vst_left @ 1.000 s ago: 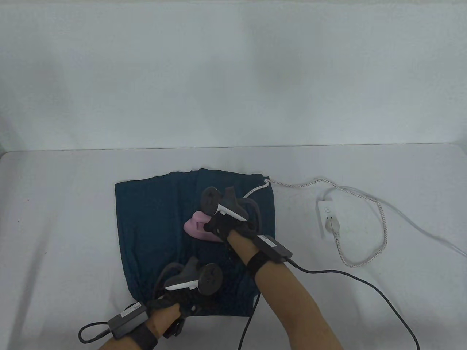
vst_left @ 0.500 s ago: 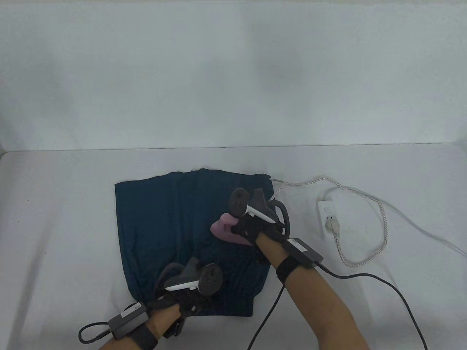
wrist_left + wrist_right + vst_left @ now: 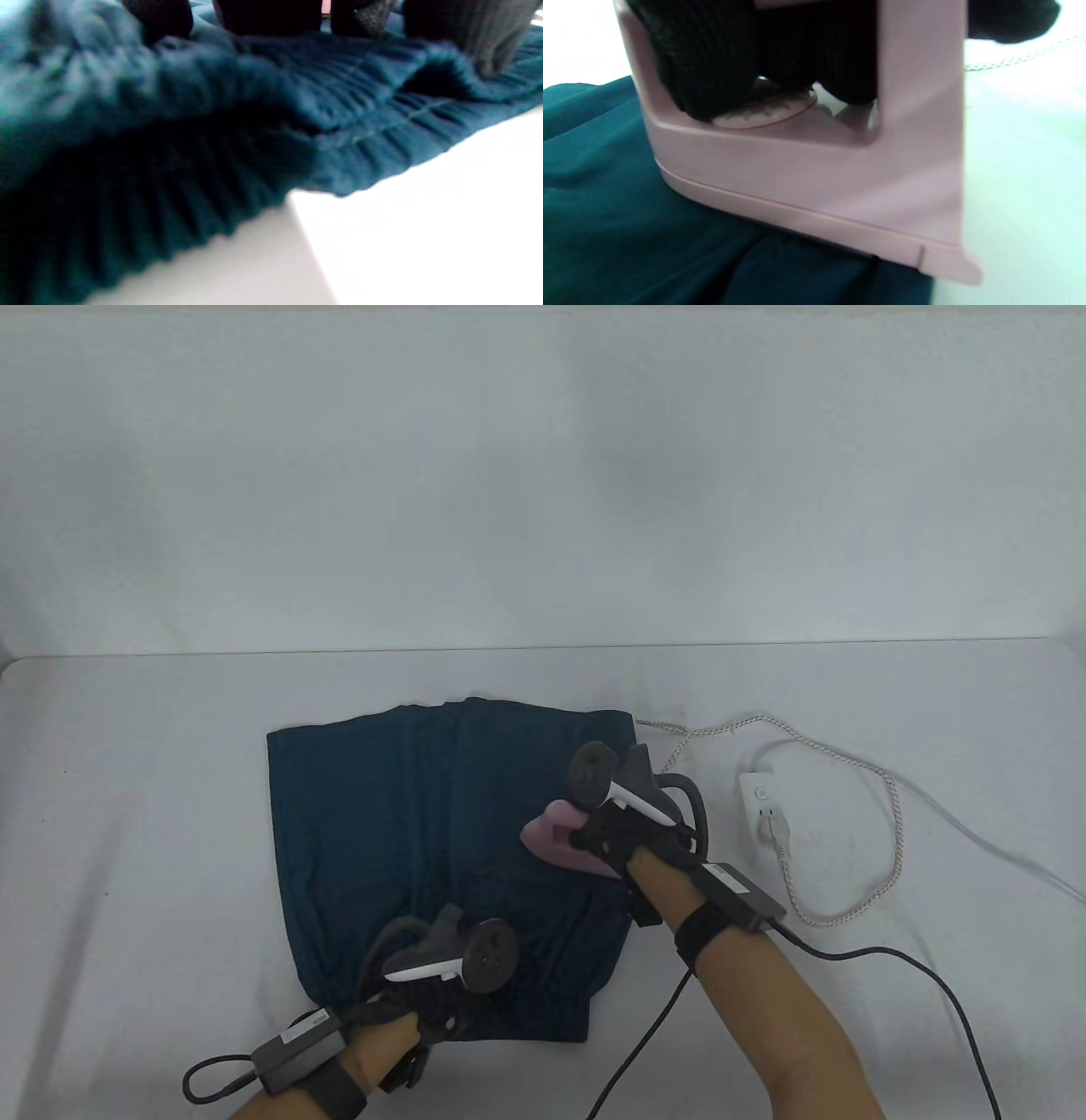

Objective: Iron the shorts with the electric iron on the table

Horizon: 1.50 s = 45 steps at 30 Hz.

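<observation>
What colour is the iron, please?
The iron is pale pink, clearest in the right wrist view.

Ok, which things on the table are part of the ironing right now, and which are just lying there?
In the job:
- pink iron, gripped by the right hand
- teal shorts, waistband pressed down by the left hand
- the iron's braided cord, plugged into the white power strip

Just lying about:
- nothing else visible on the table
</observation>
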Motion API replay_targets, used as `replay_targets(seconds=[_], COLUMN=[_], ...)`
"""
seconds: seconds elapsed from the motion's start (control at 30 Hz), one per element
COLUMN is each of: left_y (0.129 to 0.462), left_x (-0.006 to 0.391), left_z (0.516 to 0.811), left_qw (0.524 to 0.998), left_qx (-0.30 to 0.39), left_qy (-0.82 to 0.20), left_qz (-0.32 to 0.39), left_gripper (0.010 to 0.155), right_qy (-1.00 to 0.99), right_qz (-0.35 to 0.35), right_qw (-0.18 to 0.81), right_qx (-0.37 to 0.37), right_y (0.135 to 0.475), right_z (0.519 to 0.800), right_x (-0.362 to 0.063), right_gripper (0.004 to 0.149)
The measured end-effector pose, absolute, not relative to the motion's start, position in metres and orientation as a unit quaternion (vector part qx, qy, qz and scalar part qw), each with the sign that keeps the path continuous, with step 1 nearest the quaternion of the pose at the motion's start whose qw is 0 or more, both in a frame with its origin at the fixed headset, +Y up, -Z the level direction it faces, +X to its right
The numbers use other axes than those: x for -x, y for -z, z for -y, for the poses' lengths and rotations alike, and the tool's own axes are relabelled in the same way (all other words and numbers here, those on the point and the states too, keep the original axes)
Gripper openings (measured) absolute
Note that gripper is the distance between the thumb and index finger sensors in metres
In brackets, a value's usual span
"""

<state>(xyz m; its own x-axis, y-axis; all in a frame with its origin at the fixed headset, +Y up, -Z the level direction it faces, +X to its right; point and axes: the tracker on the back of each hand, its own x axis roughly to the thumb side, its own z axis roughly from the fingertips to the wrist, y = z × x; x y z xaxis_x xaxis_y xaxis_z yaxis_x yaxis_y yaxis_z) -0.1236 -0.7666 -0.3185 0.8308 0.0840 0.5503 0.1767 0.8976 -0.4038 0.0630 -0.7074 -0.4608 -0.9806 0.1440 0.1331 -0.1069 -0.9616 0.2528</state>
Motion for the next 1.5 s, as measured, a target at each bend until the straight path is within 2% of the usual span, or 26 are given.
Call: replay_targets(seconds=[0.37,0.6,0.77,1.03,1.5], left_y=[0.318,0.318,0.318,0.318,0.314], left_x=[0.123,0.123,0.123,0.123,0.118], left_z=[0.766,0.766,0.766,0.766,0.763], left_qw=[0.93,0.931,0.931,0.931,0.931], left_qx=[0.224,0.224,0.224,0.224,0.213], left_qy=[0.026,0.027,0.027,0.027,0.056], left_qz=[0.289,0.288,0.288,0.288,0.291], left_gripper=[0.073,0.073,0.073,0.074,0.073], right_qy=[-0.981,-0.975,-0.974,-0.977,-0.985], right_qz=[-0.096,-0.104,-0.11,-0.106,-0.119], right_qw=[0.118,0.112,0.101,0.073,0.054], right_qx=[-0.123,-0.159,-0.17,-0.169,-0.116], right_y=[0.453,0.446,0.444,0.438,0.428], right_z=[0.709,0.707,0.709,0.71,0.708], right_x=[-0.006,0.031,0.041,0.024,-0.054], right_gripper=[0.052,0.052,0.052,0.052,0.052])
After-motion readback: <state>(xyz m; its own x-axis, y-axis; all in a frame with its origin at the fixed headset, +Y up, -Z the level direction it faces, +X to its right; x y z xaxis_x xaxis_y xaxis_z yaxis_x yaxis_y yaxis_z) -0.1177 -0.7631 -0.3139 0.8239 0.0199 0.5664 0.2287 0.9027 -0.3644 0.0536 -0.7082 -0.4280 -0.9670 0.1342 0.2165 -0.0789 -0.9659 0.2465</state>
